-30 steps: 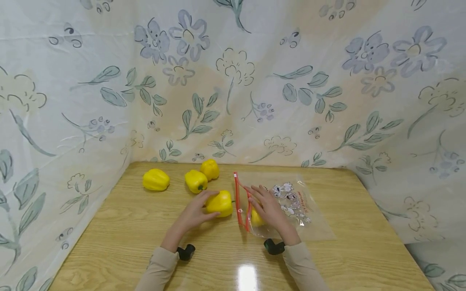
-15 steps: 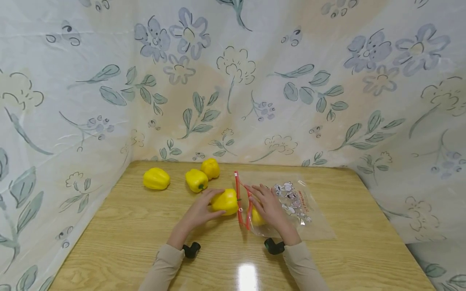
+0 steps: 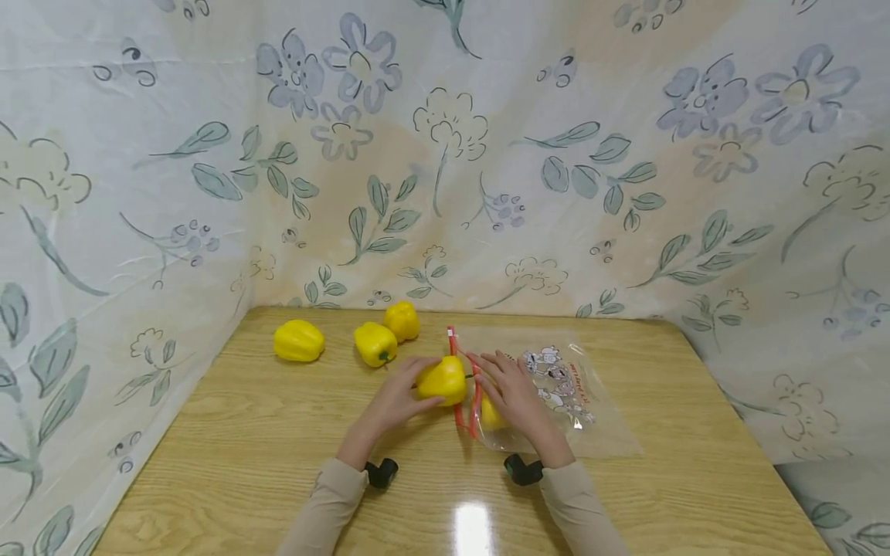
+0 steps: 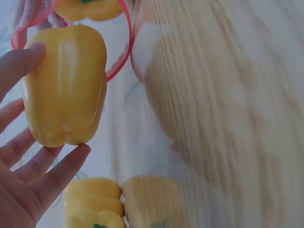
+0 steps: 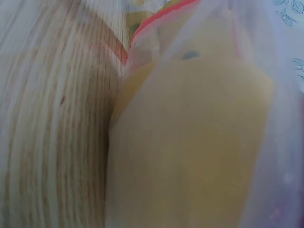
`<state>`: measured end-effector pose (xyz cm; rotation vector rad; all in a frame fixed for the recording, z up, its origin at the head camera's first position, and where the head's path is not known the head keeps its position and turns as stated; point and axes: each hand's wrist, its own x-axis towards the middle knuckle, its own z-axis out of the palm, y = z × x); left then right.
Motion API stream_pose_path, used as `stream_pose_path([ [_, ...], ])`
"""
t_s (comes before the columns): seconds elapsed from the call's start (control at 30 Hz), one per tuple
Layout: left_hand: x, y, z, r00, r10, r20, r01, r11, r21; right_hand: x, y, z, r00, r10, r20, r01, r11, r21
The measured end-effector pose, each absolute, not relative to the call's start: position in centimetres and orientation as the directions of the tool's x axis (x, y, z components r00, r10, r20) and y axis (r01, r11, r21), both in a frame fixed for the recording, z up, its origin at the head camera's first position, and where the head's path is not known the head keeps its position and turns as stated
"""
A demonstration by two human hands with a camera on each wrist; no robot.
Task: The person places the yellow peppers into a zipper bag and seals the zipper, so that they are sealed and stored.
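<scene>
My left hand (image 3: 398, 398) grips a yellow bell pepper (image 3: 442, 381), thumb on one side and fingers on the other. The pepper's green stem points right, into the red-edged mouth of a clear zip bag (image 3: 605, 421). In the left wrist view this bell pepper (image 4: 66, 90) overlaps the red rim. My right hand (image 3: 513, 394) holds the raised edge of the bag's mouth, its fingers over the red strip. Under that hand, another yellow pepper (image 3: 490, 417) lies inside the bag, partly hidden; the right wrist view shows this pepper (image 5: 190, 142) through the plastic.
Two yellow bell peppers, a nearer one (image 3: 375, 344) and a farther one (image 3: 402, 321), sit together behind my left hand. A third pepper (image 3: 299, 340) lies farther left. The wooden table (image 3: 229, 455) ends at a floral cloth backdrop (image 3: 445, 232).
My left hand has carried the bell pepper to the right, from beside the bag to over its red mouth. The right hand and the bag have stayed almost where they were.
</scene>
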<state>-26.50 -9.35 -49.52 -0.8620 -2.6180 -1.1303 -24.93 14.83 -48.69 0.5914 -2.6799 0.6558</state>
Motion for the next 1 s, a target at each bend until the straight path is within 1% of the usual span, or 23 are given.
stream_pose_path([
  [0.23, -26.8, -8.5, -49.5, -0.827, 0.426, 0.367, 0.558, 0.552, 0.619, -24.8, 14.8, -48.4, -0.867, -0.311, 0.388, -0.457, 0.808, -0.373],
  [0.5, -27.1, -7.3, -49.2, -0.846, 0.414, 0.336, 0.526, 0.549, 0.65, -25.1, 14.8, -48.7, -0.845, -0.327, 0.424, -0.494, 0.782, -0.381],
  [0.77, -27.4, -6.1, -49.6, -0.859, 0.395, 0.326, 0.506, 0.558, 0.658, -25.2, 14.8, -48.7, -0.836, -0.327, 0.44, -0.505, 0.772, -0.386],
  [1.0, -27.7, -5.4, -50.1, -0.884, 0.355, 0.304, 0.457, 0.521, 0.72, -25.1, 14.9, -48.4, -0.836, -0.324, 0.442, -0.508, 0.763, -0.4],
])
